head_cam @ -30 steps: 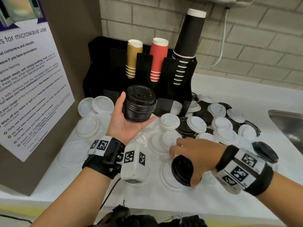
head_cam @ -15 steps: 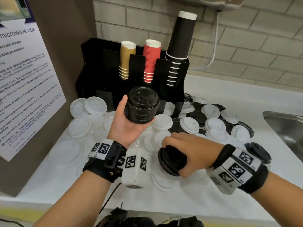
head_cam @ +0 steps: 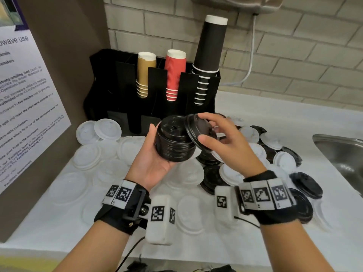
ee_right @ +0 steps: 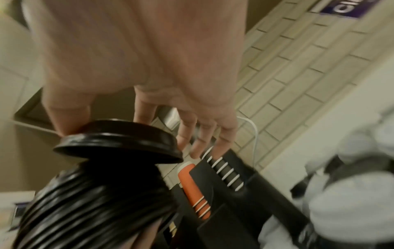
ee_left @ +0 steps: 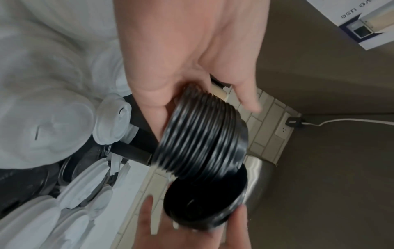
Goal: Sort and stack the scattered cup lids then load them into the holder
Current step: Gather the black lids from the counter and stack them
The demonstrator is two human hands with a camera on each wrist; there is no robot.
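A person's left hand [head_cam: 155, 165] cups a stack of black lids [head_cam: 173, 141] above a white counter [head_cam: 59, 222], thumb on the near side and fingers curled round the far side. The right hand [head_cam: 229, 146] pinches a single black lid [head_cam: 198, 130] between thumb and forefinger, tilted on edge against the upper right of the stack; in the right wrist view that lid [ee_right: 119, 141] sits angled on the top of the ribbed stack [ee_right: 95, 207], and the other fingers [ee_right: 204, 134] are spread loose beyond it. Below the hands, white lids [head_cam: 107, 129] and black lids [head_cam: 305, 185] lie scattered and overlapping over the counter, the white ones mostly to the left and the black ones mixed among white to the right. Behind them stands a black holder [head_cam: 121, 91] against a brick wall [head_cam: 294, 55], its back slots filled with tan cups [head_cam: 146, 73], red cups [head_cam: 174, 73] and a tall column of black cups [head_cam: 210, 54]. A printed microwave notice [head_cam: 25, 107] hangs at left, and the corner of a steel sink [head_cam: 341, 154] shows at right
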